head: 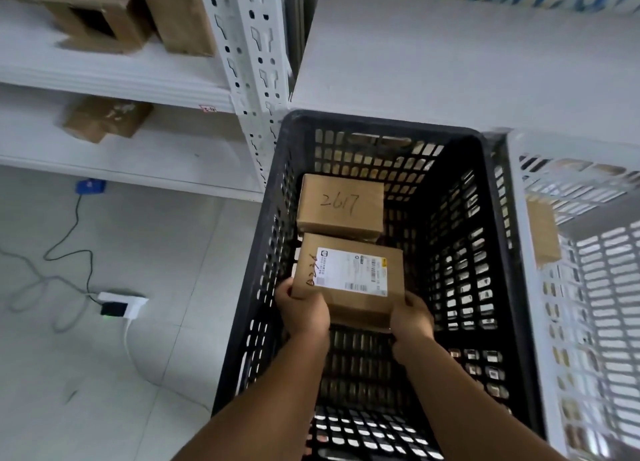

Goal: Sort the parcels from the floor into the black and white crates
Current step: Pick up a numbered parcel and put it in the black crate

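Observation:
Both my hands reach down into the black crate [498,253]. My left hand [303,308] grips the near left corner of a brown cardboard parcel [349,280] with a white shipping label. My right hand [412,317] grips its near right corner. The parcel sits low inside the crate, directly in front of another brown parcel [341,206] marked 2617 that lies at the crate's far end. The white crate [554,322] stands against the black crate's right side, and a brown parcel [543,234] shows through its wall.
White metal shelving [249,62] stands behind and left of the crates, holding cardboard boxes [107,116]. A white power strip [121,303] with cables lies on the tiled floor at left. A small blue device [90,185] sits under the lowest shelf.

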`<move>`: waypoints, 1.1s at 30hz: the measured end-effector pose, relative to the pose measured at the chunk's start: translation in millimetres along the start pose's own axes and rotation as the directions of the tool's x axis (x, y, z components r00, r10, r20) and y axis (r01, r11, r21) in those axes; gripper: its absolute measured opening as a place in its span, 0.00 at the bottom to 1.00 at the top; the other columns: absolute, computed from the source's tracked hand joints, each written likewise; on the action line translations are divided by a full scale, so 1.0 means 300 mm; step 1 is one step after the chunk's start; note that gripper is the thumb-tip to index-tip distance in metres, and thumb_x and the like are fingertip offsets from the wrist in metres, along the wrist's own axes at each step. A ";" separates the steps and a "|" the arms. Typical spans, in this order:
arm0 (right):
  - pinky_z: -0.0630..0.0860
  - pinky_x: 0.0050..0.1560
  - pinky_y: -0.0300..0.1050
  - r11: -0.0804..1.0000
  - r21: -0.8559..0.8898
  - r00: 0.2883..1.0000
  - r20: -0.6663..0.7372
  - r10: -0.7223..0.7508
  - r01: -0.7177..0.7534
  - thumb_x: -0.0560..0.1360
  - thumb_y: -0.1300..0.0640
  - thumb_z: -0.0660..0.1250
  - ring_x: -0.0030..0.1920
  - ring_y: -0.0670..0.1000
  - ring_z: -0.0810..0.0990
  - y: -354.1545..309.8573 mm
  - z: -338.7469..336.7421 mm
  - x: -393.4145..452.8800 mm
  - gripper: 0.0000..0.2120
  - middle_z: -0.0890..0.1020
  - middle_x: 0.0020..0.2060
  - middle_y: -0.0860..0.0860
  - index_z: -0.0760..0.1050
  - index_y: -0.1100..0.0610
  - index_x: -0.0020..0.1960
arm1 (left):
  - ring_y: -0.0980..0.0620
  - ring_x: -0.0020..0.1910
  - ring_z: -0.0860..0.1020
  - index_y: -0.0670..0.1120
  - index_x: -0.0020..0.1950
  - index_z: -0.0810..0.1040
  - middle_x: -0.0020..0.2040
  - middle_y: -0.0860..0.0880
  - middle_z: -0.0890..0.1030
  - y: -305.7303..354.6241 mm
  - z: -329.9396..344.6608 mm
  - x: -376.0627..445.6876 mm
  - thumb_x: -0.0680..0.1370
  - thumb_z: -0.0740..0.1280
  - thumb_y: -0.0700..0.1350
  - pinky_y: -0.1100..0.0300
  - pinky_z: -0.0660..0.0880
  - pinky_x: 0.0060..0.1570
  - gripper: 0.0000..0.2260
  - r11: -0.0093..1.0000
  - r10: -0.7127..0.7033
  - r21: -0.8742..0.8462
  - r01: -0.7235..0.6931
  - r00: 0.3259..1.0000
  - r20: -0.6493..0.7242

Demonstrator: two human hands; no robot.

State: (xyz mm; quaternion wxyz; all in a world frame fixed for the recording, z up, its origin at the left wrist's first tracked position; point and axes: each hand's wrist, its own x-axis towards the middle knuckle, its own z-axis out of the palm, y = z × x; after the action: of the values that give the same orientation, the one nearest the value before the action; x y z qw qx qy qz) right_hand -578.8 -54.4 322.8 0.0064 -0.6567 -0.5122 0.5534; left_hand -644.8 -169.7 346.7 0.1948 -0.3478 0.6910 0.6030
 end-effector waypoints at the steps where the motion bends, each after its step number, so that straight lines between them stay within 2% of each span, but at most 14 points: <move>1: 0.74 0.55 0.46 1.000 0.019 1.000 -0.004 -0.001 0.002 0.81 0.56 0.59 0.59 0.57 0.76 -0.005 -0.008 -0.004 0.17 0.76 0.63 0.56 0.71 0.52 0.70 | 0.49 0.51 0.75 0.52 0.61 0.67 0.53 0.49 0.74 0.003 0.002 -0.001 0.76 0.60 0.31 0.60 0.72 0.46 0.20 1.000 -0.001 -0.010 0.001 1.000 -0.007; 4: 0.75 0.54 0.47 0.999 0.007 0.999 -0.016 -0.043 0.043 0.81 0.59 0.56 0.58 0.57 0.76 -0.033 0.001 0.006 0.18 0.75 0.63 0.56 0.70 0.51 0.70 | 0.50 0.51 0.74 0.49 0.63 0.69 0.55 0.48 0.75 0.015 0.021 0.007 0.77 0.59 0.31 0.64 0.71 0.43 0.20 1.000 0.011 -0.006 -0.011 1.000 -0.019; 7: 0.77 0.54 0.49 0.999 -0.019 0.999 0.013 -0.043 0.044 0.81 0.59 0.56 0.56 0.58 0.77 -0.045 0.037 0.025 0.19 0.74 0.64 0.57 0.69 0.49 0.70 | 0.48 0.56 0.75 0.52 0.72 0.64 0.64 0.46 0.73 0.006 0.037 0.020 0.77 0.59 0.31 0.58 0.74 0.52 0.26 1.000 -0.017 0.013 0.017 1.000 -0.006; 10: 0.76 0.51 0.48 0.997 -0.074 0.995 0.101 -0.017 0.025 0.81 0.53 0.56 0.54 0.55 0.77 -0.041 0.064 0.029 0.20 0.73 0.65 0.56 0.64 0.47 0.73 | 0.42 0.64 0.73 0.52 0.77 0.55 0.70 0.44 0.69 -0.021 0.044 0.036 0.75 0.59 0.30 0.50 0.73 0.61 0.34 0.994 -0.106 -0.019 0.106 0.994 0.013; 13: 0.75 0.59 0.52 0.996 -0.089 0.984 0.176 0.042 -0.027 0.82 0.53 0.56 0.62 0.57 0.74 -0.032 0.084 0.035 0.23 0.72 0.67 0.54 0.58 0.45 0.76 | 0.37 0.62 0.75 0.41 0.74 0.60 0.67 0.38 0.72 -0.033 0.049 0.049 0.77 0.63 0.37 0.44 0.74 0.58 0.26 0.984 -0.152 0.088 0.154 0.988 -0.032; 15: 0.75 0.61 0.55 0.998 -0.058 0.976 0.214 0.048 -0.036 0.81 0.56 0.57 0.61 0.56 0.75 -0.027 0.097 0.037 0.24 0.74 0.64 0.52 0.59 0.43 0.75 | 0.39 0.61 0.75 0.40 0.73 0.63 0.65 0.39 0.74 -0.028 0.054 0.047 0.77 0.64 0.38 0.49 0.74 0.58 0.24 0.980 -0.191 0.051 0.192 0.981 -0.014; 17: 0.77 0.58 0.55 0.998 -0.063 0.974 0.225 0.035 -0.021 0.80 0.56 0.56 0.56 0.55 0.78 -0.027 0.114 0.050 0.23 0.77 0.61 0.51 0.60 0.41 0.73 | 0.42 0.60 0.75 0.43 0.74 0.62 0.65 0.43 0.75 -0.014 0.062 0.044 0.77 0.63 0.36 0.53 0.72 0.59 0.25 0.975 -0.219 -0.033 0.219 0.976 0.019; 23: 0.79 0.53 0.55 0.992 -0.119 0.974 0.227 -0.002 0.029 0.78 0.61 0.58 0.51 0.55 0.79 -0.025 0.139 0.045 0.20 0.79 0.55 0.52 0.66 0.44 0.66 | 0.41 0.61 0.76 0.45 0.74 0.62 0.63 0.41 0.76 -0.003 0.063 0.052 0.77 0.62 0.36 0.47 0.73 0.62 0.26 0.974 -0.223 -0.029 0.225 0.973 0.064; 27: 0.77 0.58 0.56 0.994 -0.113 0.972 0.234 0.018 0.009 0.78 0.61 0.58 0.55 0.56 0.78 -0.050 0.125 -0.003 0.22 0.78 0.58 0.52 0.64 0.45 0.69 | 0.40 0.62 0.76 0.46 0.73 0.64 0.63 0.41 0.76 -0.002 0.052 0.042 0.77 0.63 0.40 0.47 0.73 0.62 0.24 0.971 -0.237 -0.015 0.239 0.968 0.086; 29: 0.75 0.61 0.55 0.990 -0.140 0.972 0.235 0.007 0.026 0.79 0.62 0.57 0.58 0.58 0.76 -0.073 0.112 -0.045 0.22 0.76 0.62 0.55 0.61 0.50 0.71 | 0.43 0.59 0.76 0.46 0.71 0.66 0.63 0.43 0.77 0.012 0.051 0.027 0.77 0.64 0.42 0.51 0.75 0.56 0.22 0.968 -0.247 -0.021 0.250 0.964 0.101; 31: 0.75 0.57 0.52 0.992 -0.118 0.976 0.219 -0.020 0.047 0.79 0.61 0.59 0.59 0.59 0.76 -0.089 0.095 -0.075 0.23 0.74 0.65 0.58 0.60 0.57 0.73 | 0.46 0.54 0.76 0.44 0.70 0.67 0.61 0.45 0.77 0.031 0.046 -0.002 0.77 0.66 0.46 0.55 0.72 0.49 0.22 0.968 -0.249 -0.014 0.251 0.963 0.105; 33: 0.74 0.53 0.50 0.997 -0.072 0.981 0.195 -0.009 0.023 0.79 0.58 0.61 0.58 0.57 0.75 -0.111 0.068 -0.120 0.28 0.74 0.65 0.58 0.57 0.55 0.76 | 0.49 0.51 0.74 0.43 0.68 0.68 0.60 0.45 0.77 0.050 0.040 -0.036 0.78 0.66 0.47 0.57 0.71 0.50 0.20 0.973 -0.229 0.000 0.231 0.964 0.133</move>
State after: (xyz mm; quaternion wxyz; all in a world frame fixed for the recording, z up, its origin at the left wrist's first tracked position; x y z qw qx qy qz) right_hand -610.9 -74.5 360.0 -0.0634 -0.5951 -0.5357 0.5957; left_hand -650.0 -154.9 362.3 0.3061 -0.3865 0.6268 0.6034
